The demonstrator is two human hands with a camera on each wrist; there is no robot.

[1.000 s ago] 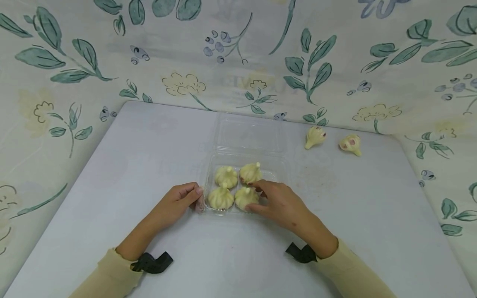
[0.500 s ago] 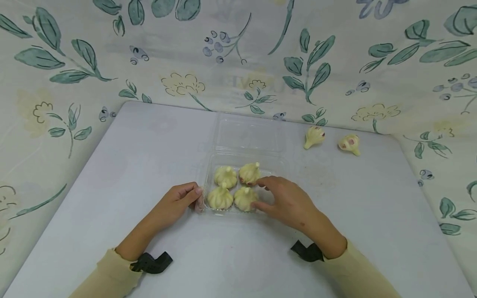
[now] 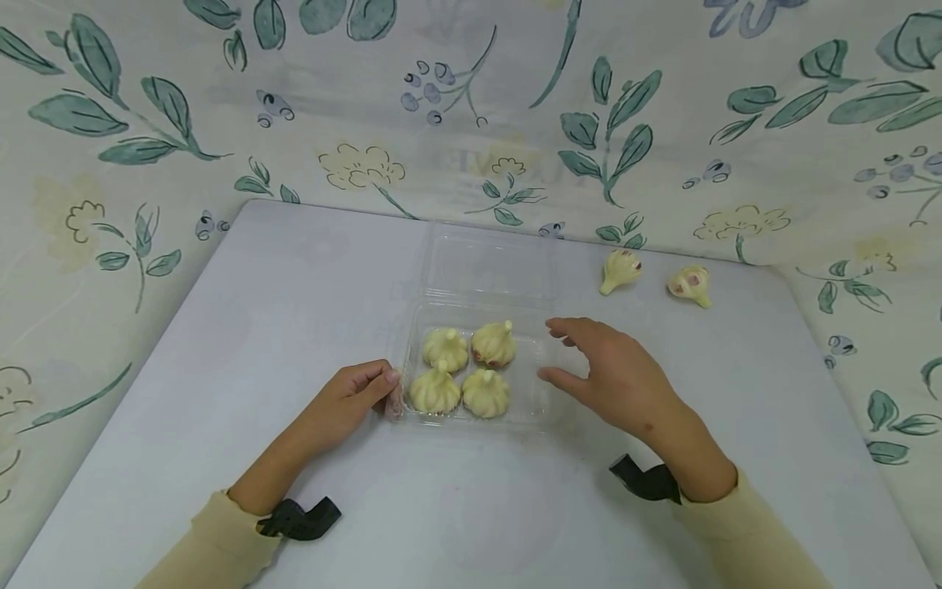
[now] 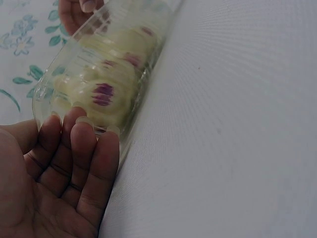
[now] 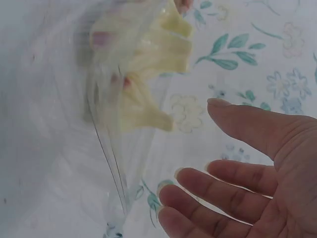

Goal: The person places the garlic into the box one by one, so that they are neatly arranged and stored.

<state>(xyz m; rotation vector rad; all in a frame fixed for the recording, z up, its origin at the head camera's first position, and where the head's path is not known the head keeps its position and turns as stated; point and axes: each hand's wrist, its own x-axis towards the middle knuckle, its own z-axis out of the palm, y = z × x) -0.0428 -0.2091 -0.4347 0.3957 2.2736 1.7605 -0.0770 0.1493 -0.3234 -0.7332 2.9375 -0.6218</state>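
Several pale garlic bulbs [image 3: 435,390] sit stem up in a clear plastic clamshell box [image 3: 531,393], grouped at its left and middle. The box's lid [image 3: 491,263] lies folded back, away from the person. My left hand [image 3: 352,393] holds the box's left edge; in the left wrist view its fingertips [image 4: 82,136] lie against the clear wall, with the thumb near the rim. My right hand [image 3: 625,376] hovers by the box's right side, fingers spread apart from the thumb and holding nothing. The right wrist view shows that palm and the bulbs [image 5: 143,104] through the plastic.
Two more garlic bulbs lie on the white table [image 3: 294,286] at the back right, one nearer the box [image 3: 621,272] and one farther right [image 3: 690,285]. A floral cloth [image 3: 456,106] hangs behind the table. Black straps [image 3: 300,519] circle both wrists.
My right hand has come off the front right garlic bulb in the box and moved right and slightly away from the person, its fingers opening. The left hand stays at the box's edge.
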